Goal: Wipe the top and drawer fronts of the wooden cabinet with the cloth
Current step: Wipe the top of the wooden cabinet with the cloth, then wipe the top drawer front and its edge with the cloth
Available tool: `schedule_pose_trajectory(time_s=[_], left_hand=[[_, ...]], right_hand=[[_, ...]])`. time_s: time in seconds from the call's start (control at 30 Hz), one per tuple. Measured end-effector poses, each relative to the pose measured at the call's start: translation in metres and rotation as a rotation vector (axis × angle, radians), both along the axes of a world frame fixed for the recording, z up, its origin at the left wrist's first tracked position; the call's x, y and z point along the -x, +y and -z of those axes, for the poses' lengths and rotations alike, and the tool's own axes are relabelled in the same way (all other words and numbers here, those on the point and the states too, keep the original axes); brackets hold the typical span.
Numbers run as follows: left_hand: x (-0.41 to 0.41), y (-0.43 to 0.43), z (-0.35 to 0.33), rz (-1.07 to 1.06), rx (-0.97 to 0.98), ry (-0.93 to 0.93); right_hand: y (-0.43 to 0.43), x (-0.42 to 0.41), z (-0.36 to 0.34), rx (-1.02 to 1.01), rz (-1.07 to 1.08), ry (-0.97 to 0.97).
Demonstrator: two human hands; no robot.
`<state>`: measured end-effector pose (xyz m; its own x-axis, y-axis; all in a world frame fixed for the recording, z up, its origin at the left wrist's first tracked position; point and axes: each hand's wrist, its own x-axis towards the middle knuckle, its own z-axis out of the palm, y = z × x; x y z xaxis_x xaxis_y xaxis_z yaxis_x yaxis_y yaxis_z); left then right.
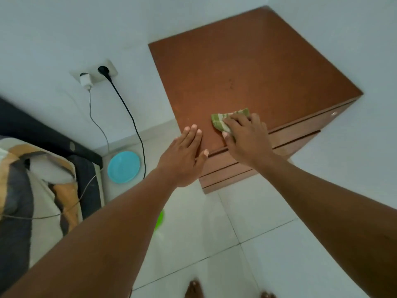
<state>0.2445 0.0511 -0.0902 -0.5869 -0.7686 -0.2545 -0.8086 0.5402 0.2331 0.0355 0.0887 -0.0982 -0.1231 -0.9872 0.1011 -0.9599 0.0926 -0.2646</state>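
A brown wooden cabinet [247,67] stands in the room's corner, its flat top bare and its drawer fronts [296,134] facing lower right. My right hand [247,140] presses a green and white striped cloth [227,119] flat on the top near the front edge. My left hand [184,155] lies flat with fingers stretched out on the top's front left corner, holding nothing. Most of the cloth is hidden under my right hand.
A wall socket [94,72] left of the cabinet holds a white charger and a black plug with cables hanging down. A blue plate [123,166] lies on the tiled floor beside a bed [32,179]. A green object [160,218] peeks from behind my left arm.
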Motion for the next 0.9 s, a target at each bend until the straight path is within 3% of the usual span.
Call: schedule_pose_trajectory(time_s=[0.2, 0.43, 0.73, 0.8, 0.9], left_hand=[[-0.001, 0.006, 0.021, -0.033, 0.115, 0.124], [-0.010, 0.001, 0.055, 0.037, 0.341, 0.303], [-0.006, -0.006, 0.091, 0.073, 0.682, 0.608], [-0.005, -0.002, 0.101, 0.069, 0.782, 0.616], [-0.011, 0.014, 0.121, 0.103, 0.978, 0.488]], right_hand=[[-0.004, 0.013, 0.008, 0.123, -0.030, -0.073], [-0.008, -0.001, 0.038, 0.344, 0.034, 0.176], [0.006, -0.006, 0.066, 0.534, -0.063, 0.132], [0.016, -0.004, 0.075, 0.619, -0.061, 0.129], [0.033, -0.002, 0.091, 0.814, -0.055, 0.013]])
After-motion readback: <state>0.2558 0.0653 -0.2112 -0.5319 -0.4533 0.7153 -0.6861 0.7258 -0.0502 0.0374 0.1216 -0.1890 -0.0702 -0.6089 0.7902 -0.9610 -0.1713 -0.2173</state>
